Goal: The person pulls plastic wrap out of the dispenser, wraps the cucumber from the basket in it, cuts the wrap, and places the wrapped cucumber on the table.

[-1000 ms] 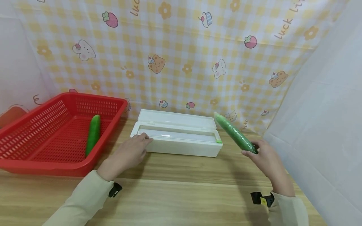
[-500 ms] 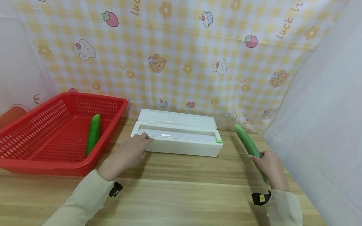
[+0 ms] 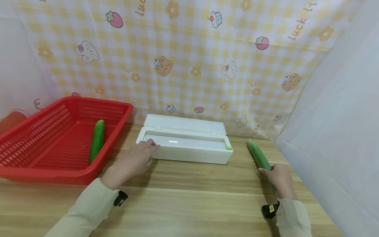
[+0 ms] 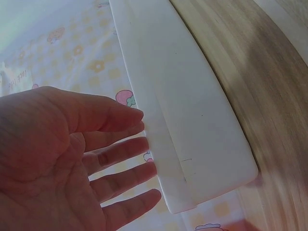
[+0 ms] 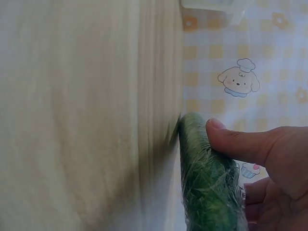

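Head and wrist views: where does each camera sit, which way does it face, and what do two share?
Head: on the head, facing forward and down at the table, basket and box; left hand, right hand and sleeves show.
Left wrist: on that wrist, facing the box; left palm and fingers show.
Right wrist: on that wrist, facing the wrapped cucumber; right thumb and fingers show.
Shared: head and left wrist show the box; head and right wrist, the wrapped cucumber.

table (image 3: pixel 183 210): pale wood, streaked grain | behind table: yellow-and-white checked cloth (image 3: pixel 192 42), printed strawberries, cupcakes, bears, flowers | right of table: white sheet (image 3: pixel 334 115), faintly creased | left of table: white drape (image 3: pixel 23 59) | light: soft shadows (image 5: pixel 130 197) across table
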